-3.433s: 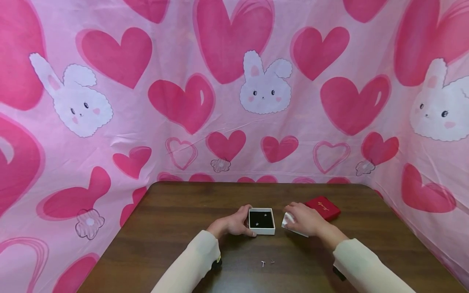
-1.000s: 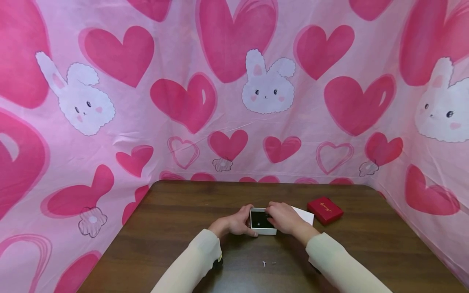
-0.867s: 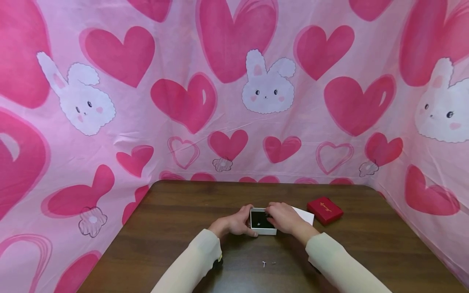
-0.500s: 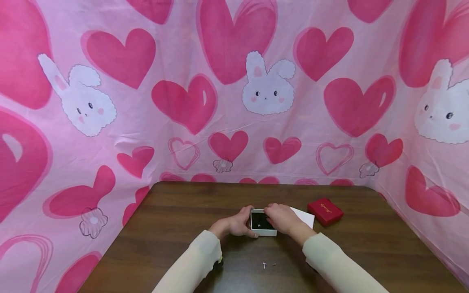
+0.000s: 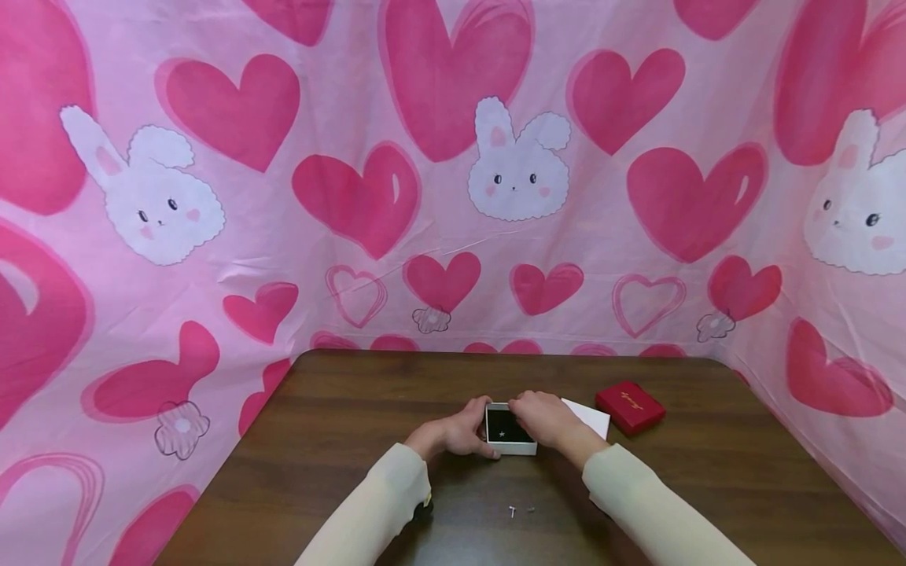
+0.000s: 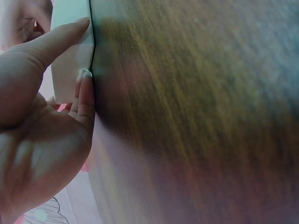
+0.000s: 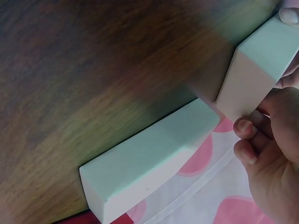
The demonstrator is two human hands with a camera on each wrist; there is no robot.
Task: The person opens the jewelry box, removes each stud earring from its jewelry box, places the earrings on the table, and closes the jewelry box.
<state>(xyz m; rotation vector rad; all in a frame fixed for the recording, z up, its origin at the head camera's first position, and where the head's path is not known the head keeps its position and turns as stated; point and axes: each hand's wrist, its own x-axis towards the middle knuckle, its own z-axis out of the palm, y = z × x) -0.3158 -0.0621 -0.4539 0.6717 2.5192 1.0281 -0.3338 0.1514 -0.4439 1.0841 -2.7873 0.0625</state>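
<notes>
Clamping open white box [image 5: 520,449], sitting on wooden table [image 5: 340,401], at its left side between thumb and fingers of left hand [image 5: 462,430]. Bending fingers of right hand [image 5: 543,418] over box's right part, hiding tips and leaving hold impossible to tell. Exposing star stud [image 5: 502,434] on black insert [image 5: 498,420], with red box [image 5: 630,407] farther right.

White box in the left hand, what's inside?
Inside the white box: a black insert with one small star-shaped piece near its front left. The right hand covers the far right part, so whatever lies there, and anything beneath the insert, can't be seen.
</notes>
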